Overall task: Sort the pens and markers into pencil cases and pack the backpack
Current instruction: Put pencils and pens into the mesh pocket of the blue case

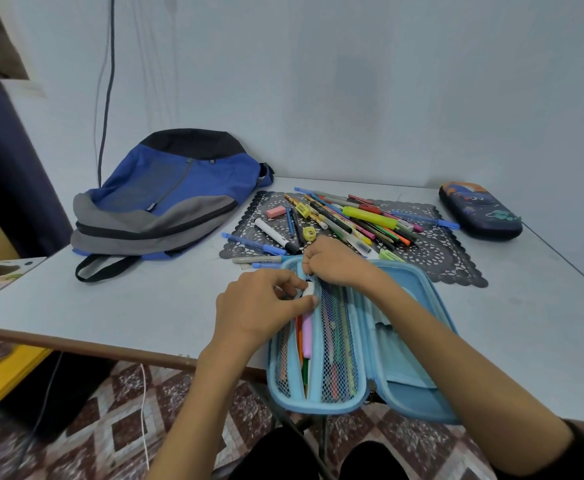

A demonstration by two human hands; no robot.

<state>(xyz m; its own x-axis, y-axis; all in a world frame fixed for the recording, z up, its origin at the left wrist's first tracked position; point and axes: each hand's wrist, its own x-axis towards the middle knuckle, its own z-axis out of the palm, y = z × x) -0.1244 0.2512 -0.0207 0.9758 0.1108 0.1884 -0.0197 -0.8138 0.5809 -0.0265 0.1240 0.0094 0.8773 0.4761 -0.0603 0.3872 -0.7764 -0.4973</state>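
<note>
— A pale table (117, 306) against a bare wall, with patterned floor tiles below its near edge. What do the hands have?

— The left grip (266, 303) is pinched on a white pen (309, 291), thumb under it, at the top of the mesh pocket (335, 341). The right grip (335, 263), just beyond it, is clenched on the pocket's top edge. Which part it pinches I cannot tell.

— And under them?

— An open blue case (318, 407) lies flat at the table's near edge. Below the left grip, a pink pen (307, 327), an orange one and a green one lie lengthwise in it.

— And the other pens?

— Just beyond the right grip there is a loose pile (359, 216) of pens, markers and a pink eraser (276, 212) on a dark lace mat (446, 251). A few blue pens lie at the mat's left edge.

— Further out?

— The backpack (165, 199) lies flat well to the left and beyond. A dark case (479, 211), closed, sits well to the right, past the mat.
</note>
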